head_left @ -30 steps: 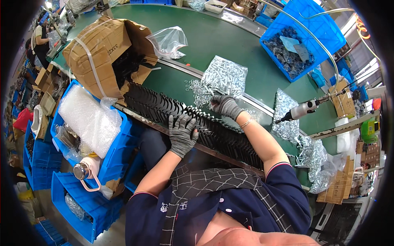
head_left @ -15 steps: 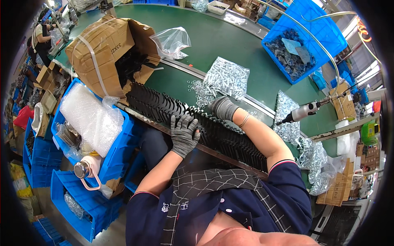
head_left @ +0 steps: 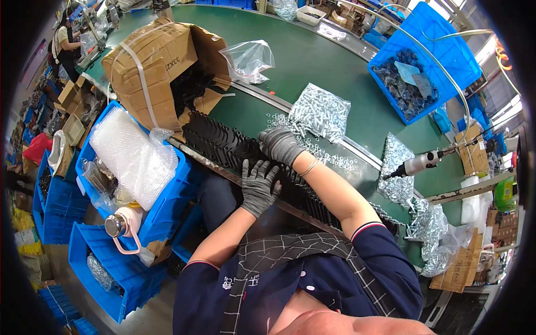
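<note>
A long row of black hooked parts (head_left: 215,137) stands packed side by side along the near edge of the bench. My left hand (head_left: 259,188), in a grey striped glove, rests on this row with its fingers spread. Beyond and to the right, my right hand (head_left: 282,146), gloved alike, reaches over the row with fingers curled together. Whatever its fingertips may hold is hidden. Small metal rings (head_left: 332,159) lie loose on the bench just past the right hand. Behind them sits a clear bag of silvery bolts or pins (head_left: 320,111).
A torn carton (head_left: 148,72) of black parts stands far left. Blue crates (head_left: 139,220) crowd my left side, one with bubble wrap (head_left: 134,156) and a flask (head_left: 125,223). At right hangs a power screwdriver (head_left: 416,164); a blue bin (head_left: 441,67) sits behind it.
My right hand has shifted left along the row of black parts, uncovering more loose rings to its right. My left hand stays on the row. The whole view has swung slightly.
</note>
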A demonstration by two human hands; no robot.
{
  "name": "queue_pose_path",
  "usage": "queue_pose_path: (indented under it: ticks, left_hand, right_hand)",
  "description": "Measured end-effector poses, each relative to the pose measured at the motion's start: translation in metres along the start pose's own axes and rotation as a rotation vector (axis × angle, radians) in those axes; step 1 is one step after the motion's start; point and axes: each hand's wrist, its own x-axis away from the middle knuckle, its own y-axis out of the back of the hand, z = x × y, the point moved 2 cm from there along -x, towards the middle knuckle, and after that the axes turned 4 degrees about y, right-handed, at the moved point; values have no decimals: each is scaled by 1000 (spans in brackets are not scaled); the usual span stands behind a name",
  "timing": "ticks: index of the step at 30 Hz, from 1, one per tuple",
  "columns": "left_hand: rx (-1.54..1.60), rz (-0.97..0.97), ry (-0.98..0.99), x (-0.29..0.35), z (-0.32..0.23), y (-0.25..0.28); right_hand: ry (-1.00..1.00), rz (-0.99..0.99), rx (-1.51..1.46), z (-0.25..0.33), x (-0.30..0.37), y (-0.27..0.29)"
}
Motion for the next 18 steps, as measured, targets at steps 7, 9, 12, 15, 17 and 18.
queue_pose_path:
  ticks: [7,9,12,15,17,18]
  left_hand:
    - [42,-6,8,1,-1,2]
    - [40,0,9,1,-1,-1]
    - [30,-2,2,2,0,0]
    - [32,-9,-5,-3,1,-3]
    - [45,-11,-4,-2,-1,-4]
    - [38,-13,0,-2,0,-5]
  right_hand:
    - [22,85,55,4,1,-7]
    - [-60,141,69,6,0,-5]
    - [-31,109,111,15,0,3]
    - [-40,109,134,13,-2,7]
    - [-86,150,127,12,-1,4]
    - [-78,148,125,12,-2,3]
